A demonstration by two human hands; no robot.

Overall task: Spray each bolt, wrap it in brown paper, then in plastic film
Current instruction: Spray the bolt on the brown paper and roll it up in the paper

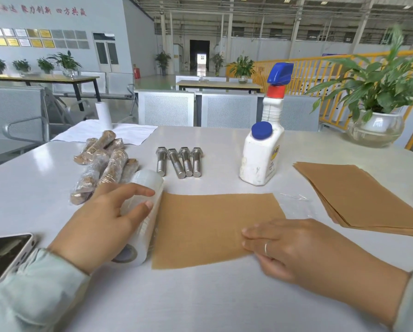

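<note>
Bright, even daylight fills the hall, coming from the roof panels and the open doorway (201, 59) far back; the white table (215, 295) reflects it with a soft sheen toward its far edge; shadows are faint, only thin dark rims under the bolts (179, 161) and the spray bottle (263, 149); wide-angle bending curves the table's edges; the plant (380, 85) at the far right corner is smeared; the near corners look soft.

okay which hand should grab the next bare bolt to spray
Right. The right hand lies flat on the brown paper sheet, holding nothing; the left hand grips the film roll.
</note>
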